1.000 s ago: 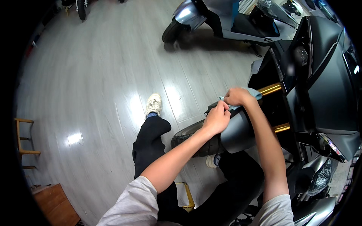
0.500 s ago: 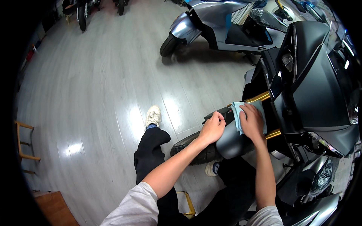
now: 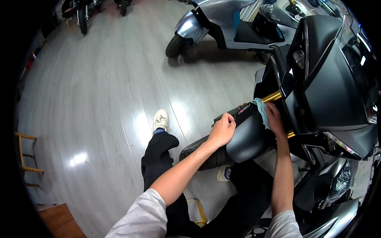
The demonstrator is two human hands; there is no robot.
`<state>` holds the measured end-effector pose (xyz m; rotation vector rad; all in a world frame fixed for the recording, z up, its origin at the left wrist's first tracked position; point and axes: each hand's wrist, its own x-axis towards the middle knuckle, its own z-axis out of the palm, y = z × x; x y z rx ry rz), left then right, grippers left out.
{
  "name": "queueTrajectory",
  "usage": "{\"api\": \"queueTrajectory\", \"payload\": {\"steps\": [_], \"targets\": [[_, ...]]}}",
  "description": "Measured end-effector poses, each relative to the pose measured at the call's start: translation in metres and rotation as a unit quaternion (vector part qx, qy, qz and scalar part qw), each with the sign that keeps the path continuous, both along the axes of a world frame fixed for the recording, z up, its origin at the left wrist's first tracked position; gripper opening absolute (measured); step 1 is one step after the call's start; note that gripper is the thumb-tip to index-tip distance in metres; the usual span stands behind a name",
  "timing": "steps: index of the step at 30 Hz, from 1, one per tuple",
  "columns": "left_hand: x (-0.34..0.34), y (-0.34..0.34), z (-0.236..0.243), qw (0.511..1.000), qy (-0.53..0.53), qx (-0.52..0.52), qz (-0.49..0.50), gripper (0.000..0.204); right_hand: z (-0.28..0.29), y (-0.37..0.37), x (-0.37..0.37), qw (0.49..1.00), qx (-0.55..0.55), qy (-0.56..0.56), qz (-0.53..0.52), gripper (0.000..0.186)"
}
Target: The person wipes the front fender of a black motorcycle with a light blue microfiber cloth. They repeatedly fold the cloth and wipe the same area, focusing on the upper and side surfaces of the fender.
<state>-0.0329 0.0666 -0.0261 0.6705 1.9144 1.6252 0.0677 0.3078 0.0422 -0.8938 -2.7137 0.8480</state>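
Note:
With my right hand [image 3: 274, 119] I press a folded light-blue cloth [image 3: 262, 113] against the rear part of a matte dark-grey front fender [image 3: 249, 137]. The hand's fingers are partly hidden, close by the gold fork tubes [image 3: 272, 96]. My left hand [image 3: 223, 130] is curled in a loose fist at the fender's front left side, above the black front tyre [image 3: 216, 158]; no object shows in it. The fender belongs to a large dark scooter [image 3: 337, 83] on the right.
A silver-blue scooter [image 3: 222, 23] stands at the back, its front wheel turned out. More motorcycles [image 3: 82, 20] are at the far left. A wooden chair [image 3: 31, 169] and brown wooden piece [image 3: 61, 220] sit at the left edge. Another scooter [image 3: 337, 186] stands at lower right.
My right hand has slid the cloth back along the fender toward the fork, and the cloth now looks bunched. My left hand stays almost where it was. The view has shifted slightly.

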Motion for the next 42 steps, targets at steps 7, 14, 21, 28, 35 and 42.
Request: {"api": "queueTrajectory", "payload": {"steps": [7, 14, 21, 28, 35, 42], "targets": [[0.002, -0.006, 0.009, 1.0, -0.015, -0.011, 0.0, 0.026, 0.025, -0.083, 0.01, 0.977, 0.203, 0.027, 0.064, 0.039], [0.012, -0.006, 0.026, 0.998, 0.069, 0.004, -0.001, 0.037, 0.018, -0.117, 0.045, 0.955, 0.284, 0.048, 0.068, 0.047], [0.009, -0.015, 0.022, 0.996, 0.09, 0.011, -0.014, 0.042, 0.013, -0.097, 0.03, 0.972, 0.231, 0.027, -0.009, 0.049], [0.013, -0.008, 0.022, 0.995, 0.094, 0.013, -0.02, 0.045, -0.022, 0.016, 0.013, 0.989, 0.117, -0.043, -0.078, 0.062], [0.012, -0.019, 0.028, 0.996, 0.09, -0.011, -0.008, 0.046, -0.079, 0.107, 0.013, 0.991, 0.098, 0.038, -0.081, 0.072], [0.016, -0.011, 0.028, 0.995, 0.103, 0.007, -0.003, 0.044, -0.091, 0.13, 0.021, 0.961, -0.187, 0.183, -0.085, 0.073]]}}
